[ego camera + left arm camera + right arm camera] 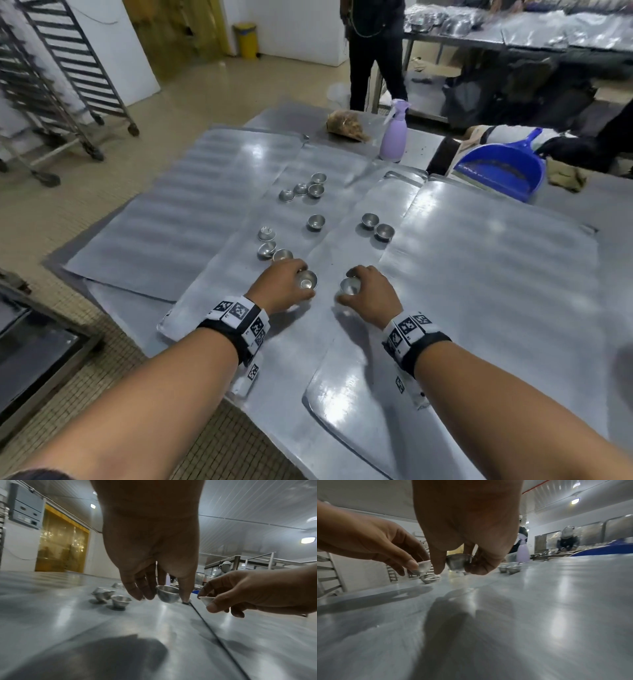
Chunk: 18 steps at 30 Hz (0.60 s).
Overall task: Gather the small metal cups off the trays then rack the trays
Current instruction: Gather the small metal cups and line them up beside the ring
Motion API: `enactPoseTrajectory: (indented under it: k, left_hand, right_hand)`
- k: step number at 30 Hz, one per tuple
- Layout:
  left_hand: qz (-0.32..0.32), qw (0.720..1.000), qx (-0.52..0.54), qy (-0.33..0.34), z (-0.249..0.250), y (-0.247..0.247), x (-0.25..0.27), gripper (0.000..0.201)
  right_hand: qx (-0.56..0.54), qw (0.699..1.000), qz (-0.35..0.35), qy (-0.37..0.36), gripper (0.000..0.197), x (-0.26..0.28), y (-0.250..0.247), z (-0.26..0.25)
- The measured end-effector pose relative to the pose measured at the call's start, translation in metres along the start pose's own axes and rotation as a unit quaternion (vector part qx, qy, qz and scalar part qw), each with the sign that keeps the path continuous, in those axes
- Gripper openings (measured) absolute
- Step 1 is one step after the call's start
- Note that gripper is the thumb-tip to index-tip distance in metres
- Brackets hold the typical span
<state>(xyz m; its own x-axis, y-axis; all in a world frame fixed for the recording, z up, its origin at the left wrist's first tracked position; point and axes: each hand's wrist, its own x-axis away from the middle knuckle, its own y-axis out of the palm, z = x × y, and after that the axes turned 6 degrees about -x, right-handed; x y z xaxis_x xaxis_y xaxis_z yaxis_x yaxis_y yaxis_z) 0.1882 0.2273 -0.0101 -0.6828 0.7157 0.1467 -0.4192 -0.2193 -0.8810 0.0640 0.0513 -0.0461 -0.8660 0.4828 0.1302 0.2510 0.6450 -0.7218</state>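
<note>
Several flat metal trays (479, 274) overlap on a steel table. My left hand (286, 286) pinches a small metal cup (307, 280) between thumb and fingers, just above the tray; the same cup (167, 593) shows in the left wrist view. My right hand (368, 291) grips another small cup (350, 286), seen from the right wrist as a cup (458, 561) held off the surface. Several more loose cups stand beyond: a near group (270, 248), a single cup (315, 222), a pair (376, 226) and a far cluster (305, 190).
A purple spray bottle (394, 133), a blue dustpan (503, 168) and a brown bag (346, 125) sit at the table's far end. A wheeled tray rack (68, 78) stands at the left on the floor. A person in dark clothes (373, 51) stands beyond the table.
</note>
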Motion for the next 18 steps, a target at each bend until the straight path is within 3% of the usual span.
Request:
enactPoseTrajectory:
  k: [12, 18]
  left_hand:
    - [-0.102, 0.981, -0.007, 0.163, 0.18, 0.105, 0.001, 0.048]
    - [-0.134, 0.967, -0.024, 0.214, 0.276, 0.16, 0.023, 0.049]
  right_hand:
    - [-0.045, 0.986, 0.102, 0.126, 0.057, 0.134, -0.114, 0.149]
    - [-0.064, 0.974, 0.137, 0.169, 0.058, 0.206, -0.163, 0.215]
